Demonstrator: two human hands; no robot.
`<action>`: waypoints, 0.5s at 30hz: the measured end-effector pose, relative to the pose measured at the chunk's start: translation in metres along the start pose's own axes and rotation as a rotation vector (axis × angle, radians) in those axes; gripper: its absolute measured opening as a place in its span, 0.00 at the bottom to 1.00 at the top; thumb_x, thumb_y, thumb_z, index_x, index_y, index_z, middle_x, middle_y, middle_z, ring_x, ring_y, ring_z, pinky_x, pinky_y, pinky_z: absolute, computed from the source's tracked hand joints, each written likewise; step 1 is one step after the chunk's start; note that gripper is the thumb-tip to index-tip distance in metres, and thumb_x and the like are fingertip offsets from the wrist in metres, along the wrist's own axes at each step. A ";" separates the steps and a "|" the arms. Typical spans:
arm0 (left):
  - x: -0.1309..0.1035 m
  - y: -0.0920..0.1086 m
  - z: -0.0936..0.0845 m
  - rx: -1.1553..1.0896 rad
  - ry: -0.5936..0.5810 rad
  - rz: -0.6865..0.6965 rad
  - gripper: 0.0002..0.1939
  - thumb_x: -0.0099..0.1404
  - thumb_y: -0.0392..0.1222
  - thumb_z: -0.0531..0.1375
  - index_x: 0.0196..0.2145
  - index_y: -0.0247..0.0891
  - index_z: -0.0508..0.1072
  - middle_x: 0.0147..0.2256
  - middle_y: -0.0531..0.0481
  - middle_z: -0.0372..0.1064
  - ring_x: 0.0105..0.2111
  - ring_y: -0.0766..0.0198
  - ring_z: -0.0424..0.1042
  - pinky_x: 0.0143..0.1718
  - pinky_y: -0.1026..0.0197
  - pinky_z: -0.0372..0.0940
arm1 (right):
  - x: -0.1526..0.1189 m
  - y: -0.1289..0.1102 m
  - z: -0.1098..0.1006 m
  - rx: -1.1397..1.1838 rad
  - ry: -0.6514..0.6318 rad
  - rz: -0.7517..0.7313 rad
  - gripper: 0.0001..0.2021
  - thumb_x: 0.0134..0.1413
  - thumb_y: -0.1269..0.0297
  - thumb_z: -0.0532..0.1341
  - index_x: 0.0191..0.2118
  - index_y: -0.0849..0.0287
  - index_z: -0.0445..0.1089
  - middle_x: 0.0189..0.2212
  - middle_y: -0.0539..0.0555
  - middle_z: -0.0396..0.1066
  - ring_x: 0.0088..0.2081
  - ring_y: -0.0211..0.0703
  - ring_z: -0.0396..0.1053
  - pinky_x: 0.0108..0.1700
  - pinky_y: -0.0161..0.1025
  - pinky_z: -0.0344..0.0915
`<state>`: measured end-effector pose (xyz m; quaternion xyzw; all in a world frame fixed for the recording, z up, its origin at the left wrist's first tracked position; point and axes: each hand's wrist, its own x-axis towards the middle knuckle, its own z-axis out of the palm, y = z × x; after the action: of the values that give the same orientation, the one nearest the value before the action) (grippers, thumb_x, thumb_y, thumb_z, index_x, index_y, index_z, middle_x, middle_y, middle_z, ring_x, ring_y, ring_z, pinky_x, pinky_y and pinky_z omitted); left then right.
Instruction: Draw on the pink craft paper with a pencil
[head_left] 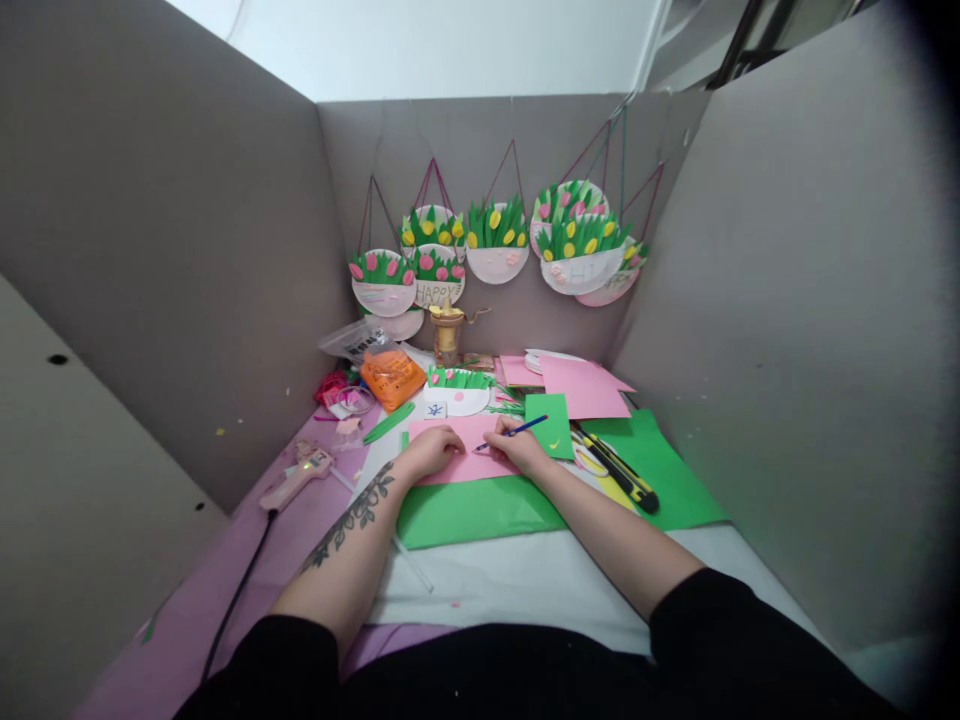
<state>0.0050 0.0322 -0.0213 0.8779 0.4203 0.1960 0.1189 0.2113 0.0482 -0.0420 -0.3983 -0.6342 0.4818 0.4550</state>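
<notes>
My right hand (517, 447) is closed round a blue pencil (529, 426), its tip down on a sheet of pink paper (480, 465). On the left part of that sheet rests my left hand (433, 452), loosely bent and holding nothing, its fingertips near the pencil tip. Under the pink sheet lies a larger green sheet (480, 515). Just behind the hands is a half-round white paper plate (469, 402) decorated with green paper leaves and pink flowers. A small white tile with a blue character (436, 410) lies against its left end. Close to my right hand is a green paper piece (551, 415).
A glue gun (296, 478) with a black cord lies at left. Beside it are an orange bag (392, 378) and green strips (388, 424). At right are a yellow-black utility knife (619, 470) and pink sheets (589, 385). Decorated plate baskets (497, 262) hang on the grey back panel.
</notes>
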 end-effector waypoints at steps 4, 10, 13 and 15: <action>0.000 0.001 -0.001 -0.010 -0.001 -0.006 0.16 0.53 0.27 0.52 0.34 0.38 0.77 0.36 0.49 0.73 0.37 0.64 0.69 0.43 0.65 0.62 | 0.000 -0.001 0.002 -0.003 0.030 -0.004 0.15 0.42 0.58 0.63 0.20 0.56 0.56 0.11 0.45 0.63 0.14 0.35 0.59 0.18 0.32 0.54; 0.000 -0.001 0.001 -0.007 -0.004 -0.014 0.16 0.53 0.27 0.53 0.34 0.38 0.77 0.36 0.49 0.73 0.36 0.64 0.70 0.43 0.64 0.62 | 0.000 0.000 0.000 0.037 -0.009 0.014 0.15 0.42 0.58 0.64 0.20 0.56 0.56 0.11 0.45 0.63 0.14 0.35 0.59 0.17 0.32 0.54; 0.000 -0.002 0.001 -0.005 -0.007 -0.013 0.16 0.54 0.27 0.53 0.34 0.38 0.77 0.36 0.49 0.73 0.36 0.65 0.70 0.43 0.64 0.62 | 0.000 0.003 -0.001 0.035 0.001 0.012 0.15 0.43 0.58 0.63 0.20 0.56 0.56 0.12 0.45 0.64 0.14 0.35 0.60 0.17 0.32 0.54; 0.000 -0.002 0.001 -0.005 -0.004 -0.008 0.16 0.54 0.27 0.53 0.35 0.38 0.77 0.36 0.49 0.73 0.36 0.65 0.69 0.42 0.65 0.62 | 0.001 0.003 0.000 0.022 0.008 0.001 0.15 0.43 0.57 0.63 0.21 0.56 0.56 0.12 0.45 0.64 0.14 0.35 0.60 0.17 0.32 0.54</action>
<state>0.0044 0.0334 -0.0226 0.8763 0.4233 0.1948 0.1226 0.2117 0.0496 -0.0449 -0.3955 -0.6270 0.4872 0.4617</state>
